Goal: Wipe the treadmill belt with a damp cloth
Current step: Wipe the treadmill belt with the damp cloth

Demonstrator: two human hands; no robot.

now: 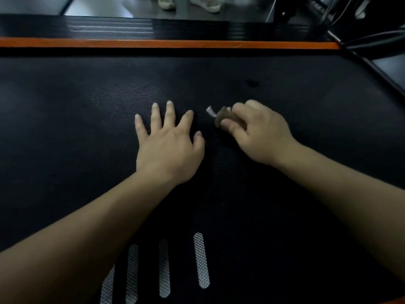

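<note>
Silvery mesh stripes [163,267] are showing on the treadmill belt [65,119] at its near edge, and two bare forearms are reaching over them toward the belt's middle. At the middle, the left hand [168,145] is lying palm down on the belt with its fingers straight and spread, holding nothing. Just to its right, the right hand [260,134] is curling its thumb and fingers round a small brownish cloth [225,120] and pinching it. Blur is hiding whether the cloth is touching the belt. A white scrap [210,111] is sticking out of the cloth on the side facing the left hand. Beyond the left fingertips a paler patch [125,95] is showing on the dark weave. Along the belt's far edge an orange strip [153,43] is running from side to side, with a black ribbed rail [87,27] behind it. Past the rail, a pair of pale shoes [188,3] is standing on the floor, and dark cables [372,38] are hanging at the far right corner.
</note>
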